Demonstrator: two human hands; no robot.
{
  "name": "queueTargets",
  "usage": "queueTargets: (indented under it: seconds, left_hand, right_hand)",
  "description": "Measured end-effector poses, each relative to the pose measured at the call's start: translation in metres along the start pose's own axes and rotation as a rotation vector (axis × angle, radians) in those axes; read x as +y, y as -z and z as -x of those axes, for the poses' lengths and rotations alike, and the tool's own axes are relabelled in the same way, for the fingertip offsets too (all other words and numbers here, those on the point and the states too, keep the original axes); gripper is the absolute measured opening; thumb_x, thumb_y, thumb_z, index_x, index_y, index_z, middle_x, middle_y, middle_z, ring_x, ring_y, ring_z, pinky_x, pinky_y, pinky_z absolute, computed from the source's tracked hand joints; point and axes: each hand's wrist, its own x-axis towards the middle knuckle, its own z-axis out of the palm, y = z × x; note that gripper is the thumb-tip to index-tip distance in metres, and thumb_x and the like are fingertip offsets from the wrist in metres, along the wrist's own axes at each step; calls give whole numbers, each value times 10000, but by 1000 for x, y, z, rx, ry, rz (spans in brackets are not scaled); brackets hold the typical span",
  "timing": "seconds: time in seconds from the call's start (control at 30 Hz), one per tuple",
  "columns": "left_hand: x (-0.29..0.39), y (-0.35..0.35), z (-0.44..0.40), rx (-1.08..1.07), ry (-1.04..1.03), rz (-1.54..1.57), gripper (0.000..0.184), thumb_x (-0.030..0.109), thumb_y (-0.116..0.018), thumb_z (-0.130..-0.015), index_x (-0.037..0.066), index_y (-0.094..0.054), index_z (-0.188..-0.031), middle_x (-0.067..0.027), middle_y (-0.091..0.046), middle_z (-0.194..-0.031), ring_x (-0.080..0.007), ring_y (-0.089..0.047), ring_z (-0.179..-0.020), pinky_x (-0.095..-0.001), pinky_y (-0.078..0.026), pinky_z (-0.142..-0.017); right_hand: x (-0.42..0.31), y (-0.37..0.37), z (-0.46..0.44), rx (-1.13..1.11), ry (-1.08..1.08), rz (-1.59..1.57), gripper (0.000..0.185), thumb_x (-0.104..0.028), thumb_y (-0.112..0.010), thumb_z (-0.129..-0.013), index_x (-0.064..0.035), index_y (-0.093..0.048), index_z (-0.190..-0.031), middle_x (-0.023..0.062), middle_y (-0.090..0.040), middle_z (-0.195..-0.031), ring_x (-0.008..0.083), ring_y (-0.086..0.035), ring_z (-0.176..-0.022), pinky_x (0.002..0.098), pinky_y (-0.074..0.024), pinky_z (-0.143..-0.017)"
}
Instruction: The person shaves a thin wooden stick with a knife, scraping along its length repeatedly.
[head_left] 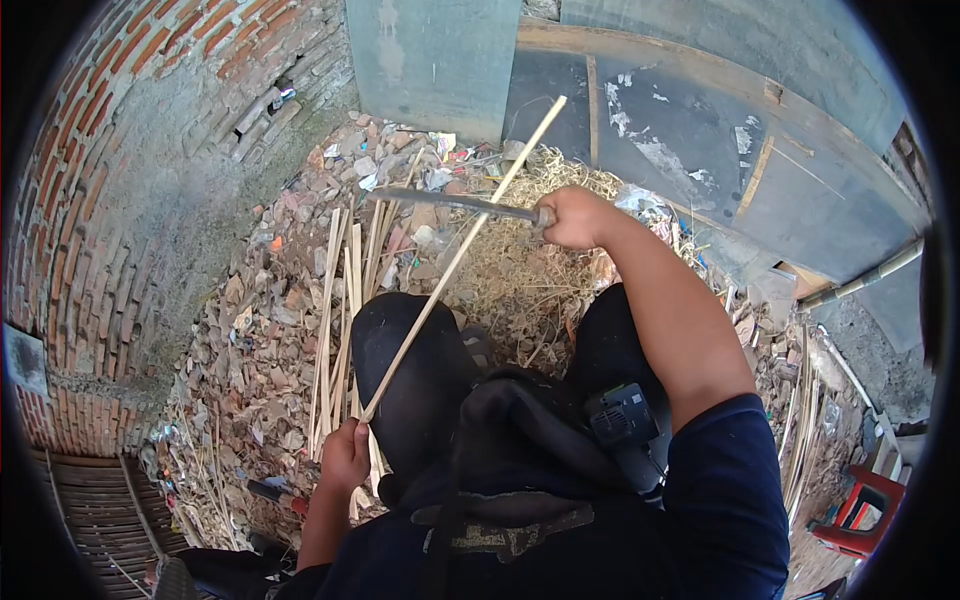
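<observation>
Left grip (345, 455): fingers closed round the near end of a pale strip (446, 287). The strip runs forward and to the right of this grip, passing over my left thigh (400, 345); its far end is free, beyond the blade. Holding it by the near end probably leaves most of its length exposed and steerable, with the thigh perhaps a prop below. Whether strip and thigh touch, I cannot tell.

Right grip (580, 217): clenched on the handle of a long blade (430, 199), ahead of and to the right of the left grip. The blade points leftward from this grip and crosses the strip. I judge the crosswise hold lets the edge meet the strip well away from the left fingers. Actual contact at the crossing: not certain.

Just beyond the left grip, a bundle of similar strips (328, 325) lies lengthwise on the rubble (262, 355), presumably set there for easy reach. Pale shavings (560, 172) lie heaped just behind and below the right grip, beyond my knees. More strips (795, 430) rest well apart, to the right of both grips.
</observation>
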Motion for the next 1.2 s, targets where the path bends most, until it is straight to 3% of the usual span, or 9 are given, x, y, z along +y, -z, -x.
queueTargets:
  seconds: [0.23,0.33,0.47,0.57,0.7,0.8,0.9,1.07,1.2]
  left_hand:
    - [-2,-2,-3,-24,24,77,433,321,-430,-1098,-5,-508,-824,-252,-551,-652,-485,-574,-631,-494,-423,-567]
    - [6,-3,-5,-8,11,33,426,313,-434,-1095,-4,-505,-820,-256,-545,-648,-495,-568,-636,-504,-420,-567]
    - [7,-8,-12,25,6,12,423,313,-439,-1094,-1,-510,-820,-262,-535,-645,-495,-562,-634,-517,-419,-572]
    - [11,4,-13,-17,4,48,420,309,-442,-1094,-2,-506,-819,-265,-535,-651,-501,-557,-641,-518,-419,-574]
    - [7,0,-8,1,-21,31,418,313,-445,-1092,-3,-506,-826,-262,-536,-645,-510,-552,-637,-519,-419,-572]
    - [15,1,-11,3,-27,-9,412,309,-450,-1090,-2,-511,-827,-266,-541,-650,-518,-555,-648,-528,-417,-573]
    - [7,-6,-14,29,-22,-7,412,311,-459,-1086,-1,-517,-823,-271,-546,-653,-526,-557,-661,-539,-417,-576]
    - [18,5,-20,1,-12,-3,441,341,-463,-1086,-2,-508,-812,-273,-548,-658,-524,-558,-660,-538,-418,-583]
    - [20,0,-22,-16,-28,17,436,335,-458,-1088,-1,-501,-814,-273,-542,-656,-523,-554,-653,-534,-415,-580]
  right_hand:
    - [-17,-8,6,143,49,148,324,-200,-671,-783,-105,-725,-1089,176,-733,-1005,363,-706,-962,472,-562,-862]
    - [-31,-6,18,99,112,340,325,-198,-673,-783,-112,-724,-1093,169,-736,-998,358,-709,-967,481,-563,-862]
    - [3,5,-8,82,-23,154,273,-192,-654,-796,-127,-722,-1053,154,-740,-998,349,-714,-981,487,-566,-871]
    - [-2,-3,-7,187,-33,242,252,-203,-658,-798,-129,-724,-1029,157,-739,-989,352,-713,-971,485,-566,-864]
    - [-21,-1,10,133,56,234,276,-220,-673,-787,-118,-720,-1039,164,-736,-972,361,-714,-959,481,-568,-858]
    - [-45,-1,27,65,170,439,278,-204,-670,-783,-111,-719,-1039,166,-735,-962,365,-715,-946,478,-570,-853]
    - [0,6,-7,127,-61,92,276,-205,-673,-784,-115,-719,-1040,155,-737,-956,365,-717,-932,473,-573,-846]
    - [3,6,2,229,-59,219,317,-196,-669,-784,-144,-729,-1091,162,-739,-989,353,-714,-976,484,-566,-873]
    - [-13,0,15,214,148,247,195,-198,-702,-742,-128,-704,-924,147,-715,-854,371,-705,-857,496,-558,-785]
